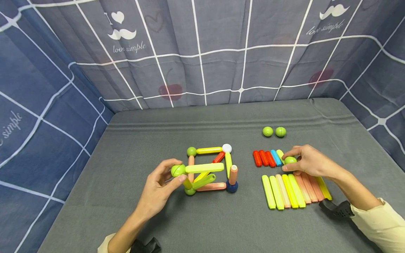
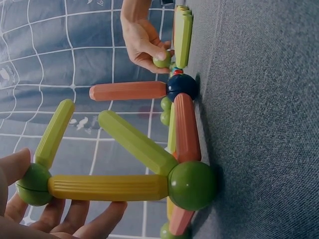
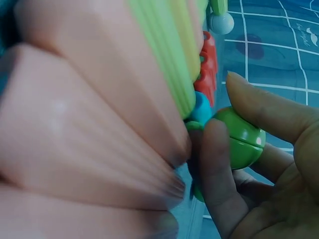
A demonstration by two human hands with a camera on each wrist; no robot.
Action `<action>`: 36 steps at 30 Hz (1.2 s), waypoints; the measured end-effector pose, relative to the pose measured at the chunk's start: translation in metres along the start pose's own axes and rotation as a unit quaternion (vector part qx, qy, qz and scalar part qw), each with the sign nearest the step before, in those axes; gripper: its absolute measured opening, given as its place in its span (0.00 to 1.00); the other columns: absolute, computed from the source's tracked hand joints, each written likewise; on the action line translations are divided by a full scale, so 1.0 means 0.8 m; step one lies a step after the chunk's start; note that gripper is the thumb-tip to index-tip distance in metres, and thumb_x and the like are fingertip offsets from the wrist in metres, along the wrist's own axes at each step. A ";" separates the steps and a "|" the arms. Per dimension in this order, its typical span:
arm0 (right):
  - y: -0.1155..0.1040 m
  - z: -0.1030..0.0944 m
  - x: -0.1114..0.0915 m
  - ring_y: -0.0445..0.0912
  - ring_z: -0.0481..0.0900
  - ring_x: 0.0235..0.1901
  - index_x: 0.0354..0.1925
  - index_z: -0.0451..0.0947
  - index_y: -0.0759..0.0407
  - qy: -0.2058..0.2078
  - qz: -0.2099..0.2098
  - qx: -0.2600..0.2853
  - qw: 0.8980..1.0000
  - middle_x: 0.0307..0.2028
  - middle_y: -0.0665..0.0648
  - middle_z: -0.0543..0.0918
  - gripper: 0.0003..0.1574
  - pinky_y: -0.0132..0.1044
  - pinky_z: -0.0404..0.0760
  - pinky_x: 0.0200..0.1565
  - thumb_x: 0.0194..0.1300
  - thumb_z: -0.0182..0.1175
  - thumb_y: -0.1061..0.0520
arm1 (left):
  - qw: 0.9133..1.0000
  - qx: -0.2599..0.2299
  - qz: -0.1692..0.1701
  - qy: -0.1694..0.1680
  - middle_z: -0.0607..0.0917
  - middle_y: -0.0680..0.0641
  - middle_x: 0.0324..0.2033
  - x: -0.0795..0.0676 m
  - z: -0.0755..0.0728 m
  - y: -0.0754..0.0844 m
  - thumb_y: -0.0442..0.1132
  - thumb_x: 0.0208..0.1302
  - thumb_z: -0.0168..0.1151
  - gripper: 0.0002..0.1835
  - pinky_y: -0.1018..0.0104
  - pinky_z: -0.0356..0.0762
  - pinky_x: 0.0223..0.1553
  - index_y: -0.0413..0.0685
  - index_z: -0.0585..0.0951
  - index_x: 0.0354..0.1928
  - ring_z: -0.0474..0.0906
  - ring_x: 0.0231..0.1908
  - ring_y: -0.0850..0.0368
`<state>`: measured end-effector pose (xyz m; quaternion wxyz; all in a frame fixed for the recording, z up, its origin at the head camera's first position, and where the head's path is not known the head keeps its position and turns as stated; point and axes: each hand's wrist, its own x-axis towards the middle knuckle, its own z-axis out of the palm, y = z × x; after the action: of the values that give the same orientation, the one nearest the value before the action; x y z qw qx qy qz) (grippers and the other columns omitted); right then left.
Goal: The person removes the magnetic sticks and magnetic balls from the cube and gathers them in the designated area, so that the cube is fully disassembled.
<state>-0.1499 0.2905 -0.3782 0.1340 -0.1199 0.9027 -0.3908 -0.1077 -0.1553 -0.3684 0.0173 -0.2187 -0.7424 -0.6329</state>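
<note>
My left hand [image 1: 161, 186] holds a green ball [image 2: 34, 184] at the top of an upright yellow stick [image 2: 107, 187]. A yellow-green stick [image 1: 205, 168] juts rightward from that ball. The upright stick meets a lower green ball [image 2: 193, 185] on the table, part of a frame of sticks and balls. Another green stick [image 2: 134, 142] slants up from the lower ball. At the frame's near right corner, an orange stick [image 1: 233, 175] stands on a dark blue ball [image 1: 232, 186]. My right hand [image 1: 308, 161] pinches a loose green ball [image 3: 241, 137] beside the short sticks.
Two green balls [image 1: 274, 131] lie at the back right. Short red sticks [image 1: 264, 158] and a blue one [image 1: 276, 157] form a row. Nearer, several long sticks [image 1: 291, 191] lie side by side. A white ball [image 1: 226, 148] marks the frame's far right corner. Grid-patterned curtains [image 1: 221, 70] enclose the table.
</note>
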 end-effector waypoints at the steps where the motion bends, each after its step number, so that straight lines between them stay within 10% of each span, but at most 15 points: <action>1: 0.001 0.001 0.001 0.44 0.81 0.21 0.48 0.81 0.71 0.002 0.001 -0.001 1.000 0.38 0.59 0.80 0.25 0.36 0.81 0.27 0.58 0.73 0.55 | 1.000 -0.001 0.000 0.000 0.76 0.38 0.49 0.000 0.000 0.000 0.24 0.65 0.61 0.18 0.64 0.82 0.43 0.38 0.74 0.56 0.81 0.47 0.52; 23: 0.007 -0.017 0.007 0.49 0.77 0.23 0.60 0.74 0.70 0.080 0.058 0.002 0.995 0.35 0.61 0.83 0.33 0.39 0.79 0.27 0.67 0.66 0.49 | 1.000 0.002 -0.006 0.006 0.76 0.39 0.50 0.000 -0.001 0.000 0.24 0.65 0.62 0.19 0.64 0.82 0.43 0.38 0.75 0.56 0.81 0.48 0.52; 36: 0.041 -0.056 0.051 0.53 0.82 0.37 0.63 0.63 0.77 0.117 0.087 0.001 0.989 0.55 0.76 0.69 0.37 0.40 0.81 0.37 0.68 0.64 0.55 | 1.000 0.008 -0.006 0.006 0.77 0.39 0.50 0.000 -0.002 0.000 0.25 0.65 0.62 0.19 0.64 0.82 0.42 0.39 0.75 0.57 0.82 0.47 0.52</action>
<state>-0.2068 0.3296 -0.3794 0.0606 0.0058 0.9188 -0.3900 -0.1081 -0.1566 -0.3681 0.0194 -0.2106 -0.7484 -0.6286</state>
